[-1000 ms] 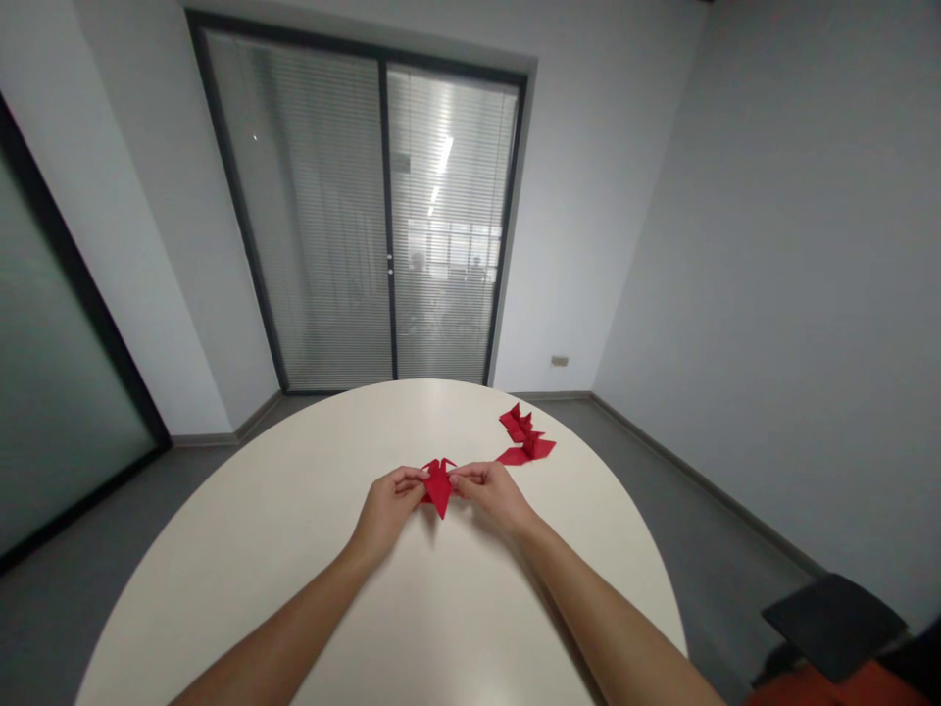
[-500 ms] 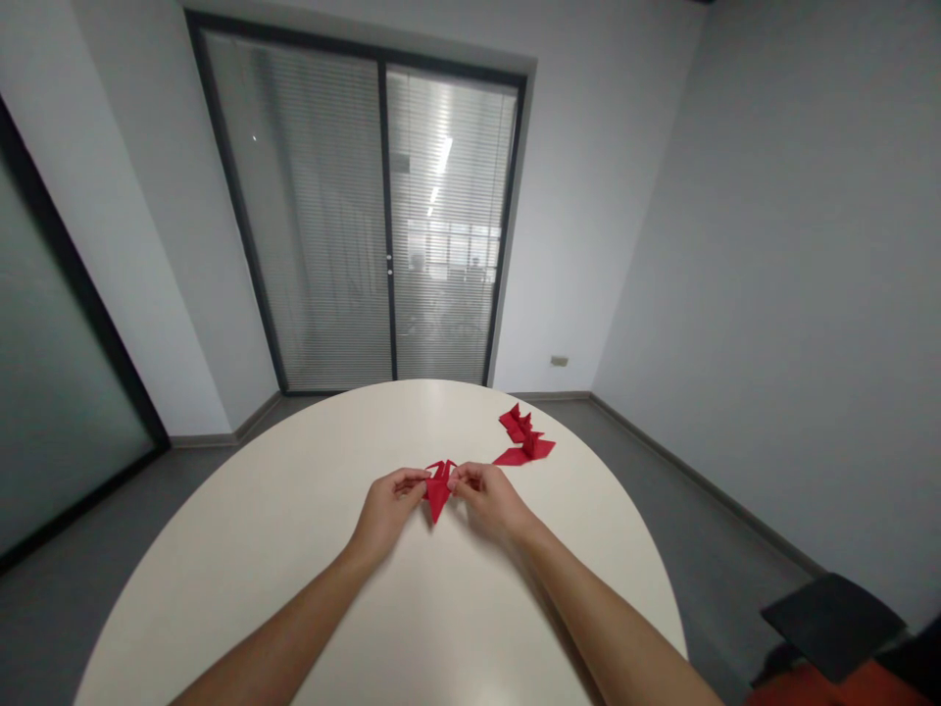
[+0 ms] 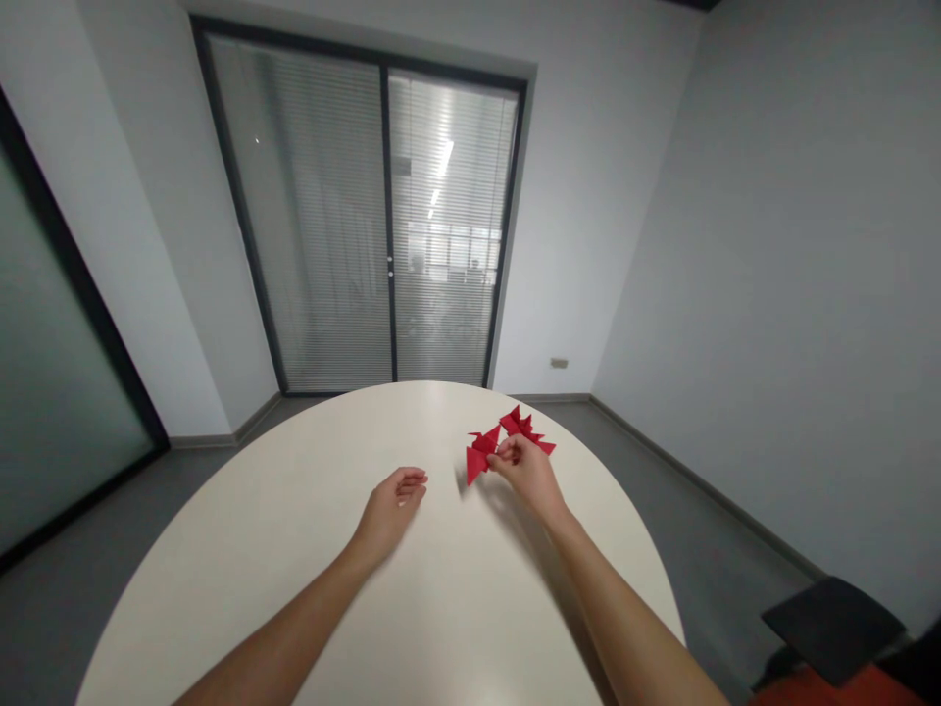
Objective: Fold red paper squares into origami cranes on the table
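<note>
My right hand [image 3: 530, 475] pinches a red origami crane [image 3: 480, 453] by one side, between thumb and fingertips. The crane is tilted and held above the table, a faint shadow below it. Just behind my right hand lie more red folded paper cranes [image 3: 519, 422], partly covered by the fingers. My left hand [image 3: 393, 507] rests on the table to the left, holding nothing; its fingers are loosely curled, with a gap to the thumb.
Both arms reach over a round cream table [image 3: 309, 490]. Beyond it stand a dark-framed glass partition with blinds [image 3: 330, 245] and a grey-white wall. At the lower right is a chair with a black armrest [image 3: 834, 628] and orange seat.
My left hand has let go of the crane and stayed in place. My right hand has carried the crane up and to the right, close to the other cranes.
</note>
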A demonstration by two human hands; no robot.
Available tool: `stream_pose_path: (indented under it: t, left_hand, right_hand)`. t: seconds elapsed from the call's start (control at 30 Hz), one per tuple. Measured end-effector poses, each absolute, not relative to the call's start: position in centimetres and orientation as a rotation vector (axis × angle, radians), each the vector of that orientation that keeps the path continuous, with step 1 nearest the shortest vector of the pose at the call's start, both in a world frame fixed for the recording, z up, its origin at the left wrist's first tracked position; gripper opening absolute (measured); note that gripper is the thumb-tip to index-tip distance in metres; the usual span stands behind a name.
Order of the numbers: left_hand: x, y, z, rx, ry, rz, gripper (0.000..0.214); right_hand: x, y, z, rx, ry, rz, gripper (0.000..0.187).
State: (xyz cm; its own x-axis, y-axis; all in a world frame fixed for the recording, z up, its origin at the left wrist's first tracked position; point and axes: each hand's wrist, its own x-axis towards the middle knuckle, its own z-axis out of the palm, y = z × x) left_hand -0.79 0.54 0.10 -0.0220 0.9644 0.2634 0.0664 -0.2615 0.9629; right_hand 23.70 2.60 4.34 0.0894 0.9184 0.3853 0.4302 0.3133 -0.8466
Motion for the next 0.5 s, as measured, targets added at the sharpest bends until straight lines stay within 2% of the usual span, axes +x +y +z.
stream_pose_path:
  t: [0.1, 0.23, 0.5]
  left_hand:
    - [-0.9, 0.5, -0.2, 1.508, 1.152, 1.375, 0.028]
    - [-0.9, 0.3, -0.3, 1.610, 1.182, 1.323, 0.024]
    - [-0.9, 0.2, -0.1, 1.645, 1.193, 1.305, 0.020]
  right_hand:
    - [25.8, 2.5, 5.0, -1.485, -1.560, 0.364, 0.012]
    - [28.1, 2.1, 5.4, -1.729, -1.576, 0.211, 0.013]
    - [30.8, 2.4, 4.2, -1.902, -1.528, 0.128, 0.013]
